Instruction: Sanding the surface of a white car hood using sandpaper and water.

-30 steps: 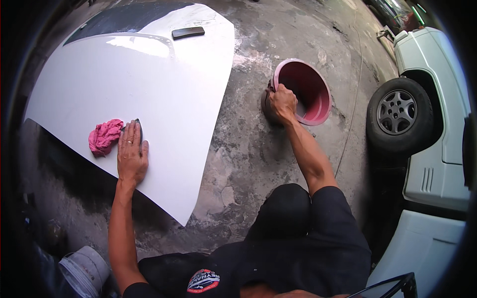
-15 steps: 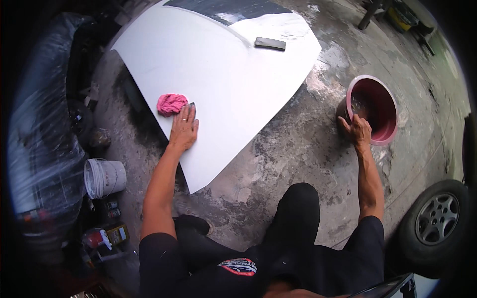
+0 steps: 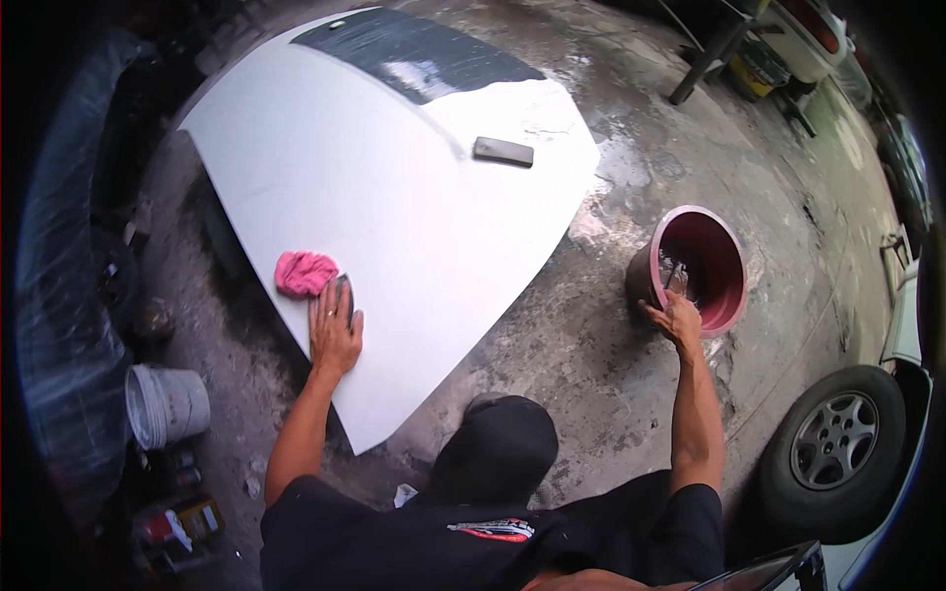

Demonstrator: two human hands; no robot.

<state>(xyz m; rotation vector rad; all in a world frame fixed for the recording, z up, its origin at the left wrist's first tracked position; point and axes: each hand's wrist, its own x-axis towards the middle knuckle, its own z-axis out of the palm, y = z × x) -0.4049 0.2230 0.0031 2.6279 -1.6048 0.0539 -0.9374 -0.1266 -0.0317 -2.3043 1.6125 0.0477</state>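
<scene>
A white car panel [image 3: 414, 227], probably a hood, has a dark glossy area at its far side and a dark oblong block [image 3: 503, 153] on it. My left hand [image 3: 335, 335] lies flat near its near-left edge, fingers stretched over a small dark object [image 3: 345, 286] that is mostly hidden, beside a crumpled pink cloth [image 3: 304, 274]. My right hand [image 3: 678, 317] is closed on the near rim of a maroon bucket [image 3: 729, 286], which stands to the right of the panel with some liquid visible inside.
A car wheel [image 3: 833, 443] is at lower right, beside light bodywork. At left are a white pail [image 3: 163, 404], plastic-covered items [image 3: 79, 246] and small containers [image 3: 187, 522]. A dark post [image 3: 695, 74] and yellow container [image 3: 754, 69] stand at upper right on the concrete floor [image 3: 591, 384].
The view has swung left, bringing the pail and covered items further into sight. My left hand stays on the panel; my right hand stays at the bucket rim, and the liquid inside shows disturbed.
</scene>
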